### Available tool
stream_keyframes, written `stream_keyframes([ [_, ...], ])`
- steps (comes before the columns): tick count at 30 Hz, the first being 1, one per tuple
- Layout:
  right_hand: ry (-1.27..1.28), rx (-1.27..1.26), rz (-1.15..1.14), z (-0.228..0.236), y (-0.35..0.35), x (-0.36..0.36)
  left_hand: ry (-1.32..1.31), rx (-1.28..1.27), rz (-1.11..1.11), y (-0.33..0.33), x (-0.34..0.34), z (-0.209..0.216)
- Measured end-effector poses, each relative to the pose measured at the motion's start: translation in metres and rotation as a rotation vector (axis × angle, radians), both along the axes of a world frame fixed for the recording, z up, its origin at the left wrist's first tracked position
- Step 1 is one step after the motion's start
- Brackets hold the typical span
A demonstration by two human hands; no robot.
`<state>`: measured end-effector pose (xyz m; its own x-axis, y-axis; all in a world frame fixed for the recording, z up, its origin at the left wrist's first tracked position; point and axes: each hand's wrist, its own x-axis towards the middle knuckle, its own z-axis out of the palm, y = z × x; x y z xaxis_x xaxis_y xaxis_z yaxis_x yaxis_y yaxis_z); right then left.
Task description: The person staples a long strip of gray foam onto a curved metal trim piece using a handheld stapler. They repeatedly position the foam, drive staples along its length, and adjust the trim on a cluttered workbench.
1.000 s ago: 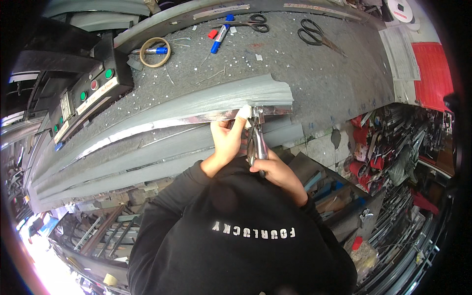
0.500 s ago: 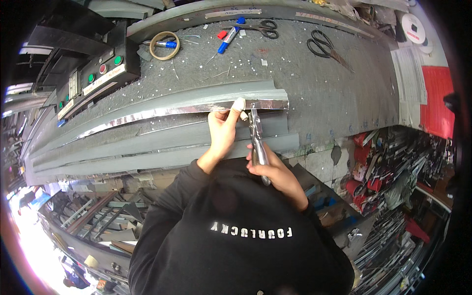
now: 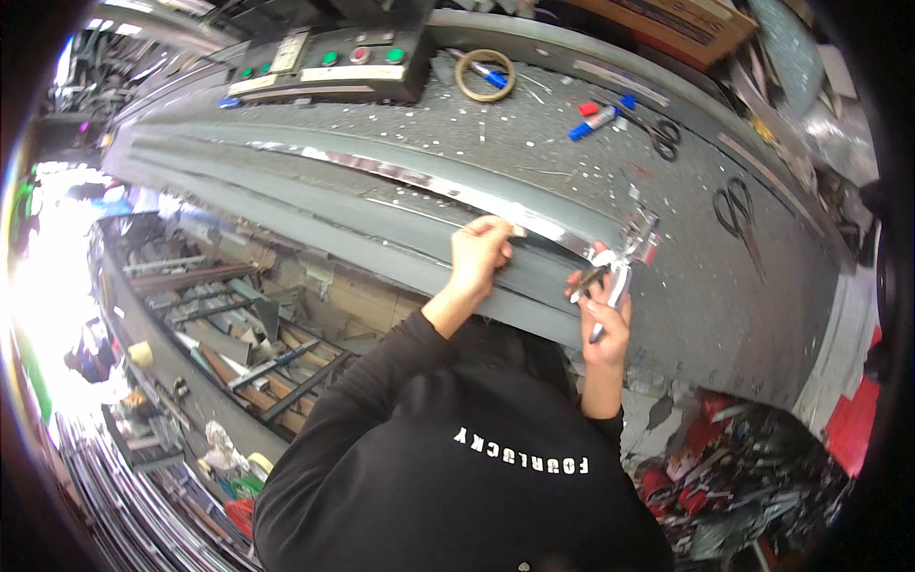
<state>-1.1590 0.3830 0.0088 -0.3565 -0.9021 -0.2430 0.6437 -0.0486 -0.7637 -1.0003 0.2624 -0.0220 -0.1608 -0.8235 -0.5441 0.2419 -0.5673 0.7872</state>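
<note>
In my right hand (image 3: 608, 329) is a pair of shiny metal locking pliers (image 3: 620, 278), their handles spread apart and the head at the right end of a mirror-bright metal strip (image 3: 410, 178). My left hand (image 3: 477, 255) is closed with fingers curled, just at the strip's near edge. A white covering shows on one of its fingertips; whatever those fingers pinch, if anything, is hidden. The strip runs along one of several long grey metal profiles (image 3: 381, 234) lying side by side on the grey bench (image 3: 705, 324).
A control box (image 3: 362, 71) with green and red buttons stands at the back left. Near it lie a tape roll (image 3: 461, 76), markers (image 3: 596, 122), scissors (image 3: 662, 138) and larger scissors (image 3: 736, 212). A rack of metal offcuts (image 3: 257, 353) is at lower left, scrap (image 3: 743, 477) at lower right.
My view has swung, shifting the bench items rightward. My left hand has moved left along the strip, away from the pliers. The pliers are turned, their handles now spread, at the strip's right end.
</note>
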Motion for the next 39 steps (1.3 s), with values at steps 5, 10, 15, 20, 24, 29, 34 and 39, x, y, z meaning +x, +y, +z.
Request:
stream_keyframes([
  [5, -0.116, -0.049, 0.054, -0.002, 0.002, -0.007, -0.136, 0.070, 0.378, -0.073, 0.104, -0.011],
  [10, -0.098, -0.084, 0.056, -0.004, 0.007, -0.009, -0.190, 0.108, 0.505, -0.171, 0.215, -0.023],
  [15, -0.117, -0.051, 0.000, -0.005, 0.009, -0.001, -0.293, 0.084, 0.681, -0.257, 0.301, -0.029],
  [20, 0.025, -0.041, -0.146, -0.005, 0.010, 0.020, -0.371, 0.016, 0.738, -0.319, 0.376, -0.029],
  [24, 0.151, -0.028, -0.252, -0.005, 0.009, 0.037, -0.442, 0.013, 0.632, -0.349, 0.423, -0.022],
  [29, 0.321, 0.140, -0.378, 0.007, -0.010, 0.073, -0.595, -0.097, 0.231, -0.360, 0.458, -0.013],
  [34, 0.461, 0.137, -0.237, 0.033, -0.048, 0.160, -0.479, -0.130, 0.021, -0.357, 0.484, -0.013],
  [39, 0.352, 0.091, 0.386, 0.031, -0.138, 0.262, -0.327, -0.242, 0.065, -0.345, 0.486, -0.015],
])
